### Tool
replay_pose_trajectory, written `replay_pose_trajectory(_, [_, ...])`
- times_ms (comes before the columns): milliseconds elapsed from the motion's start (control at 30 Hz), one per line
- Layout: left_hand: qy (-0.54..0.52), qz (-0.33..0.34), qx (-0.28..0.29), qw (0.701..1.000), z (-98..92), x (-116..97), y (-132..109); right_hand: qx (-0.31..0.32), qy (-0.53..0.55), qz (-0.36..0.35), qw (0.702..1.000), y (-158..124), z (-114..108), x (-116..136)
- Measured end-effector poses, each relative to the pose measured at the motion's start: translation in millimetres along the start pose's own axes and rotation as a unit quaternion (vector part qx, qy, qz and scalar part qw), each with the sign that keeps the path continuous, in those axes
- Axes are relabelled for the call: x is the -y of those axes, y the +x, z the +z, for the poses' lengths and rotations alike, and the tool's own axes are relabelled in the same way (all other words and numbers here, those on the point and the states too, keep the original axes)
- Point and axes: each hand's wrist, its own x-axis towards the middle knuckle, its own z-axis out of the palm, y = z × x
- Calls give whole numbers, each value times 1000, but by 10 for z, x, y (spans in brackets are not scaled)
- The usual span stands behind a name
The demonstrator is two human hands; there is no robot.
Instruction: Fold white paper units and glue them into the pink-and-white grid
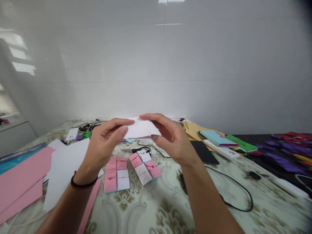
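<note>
A white piece of paper (141,128) is held up above the table between both hands, its lower edge showing a second layer. My left hand (107,135) pinches its left end between thumb and fingers. At the right end, my right hand (170,135) grips it the same way, fingers over the top and thumb below. Beneath the hands lie two folded-paper pieces made of pink and white squares: the left one (117,174) sits straight, while the right one (144,167) is tilted. Scissors with black handles (141,149) rest just behind them.
Pink sheets (24,182) and white sheets (67,169) lie at left. A black tablet-like slab (204,152), blue folded paper (218,138), a white power bank (223,150) and a black cable (243,185) are at right. Purple paper pieces (284,162) sit farther right.
</note>
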Motion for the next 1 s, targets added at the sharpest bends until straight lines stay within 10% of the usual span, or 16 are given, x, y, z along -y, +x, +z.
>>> replay_pose_trajectory(633, [-123,-63,-90,986,58,133,41,-12,44,75,996,30,140,-141])
replay_pose_trajectory(1000, [-62,-59,-45,995,74,12,5,-13,27,105,994,58,146,-132])
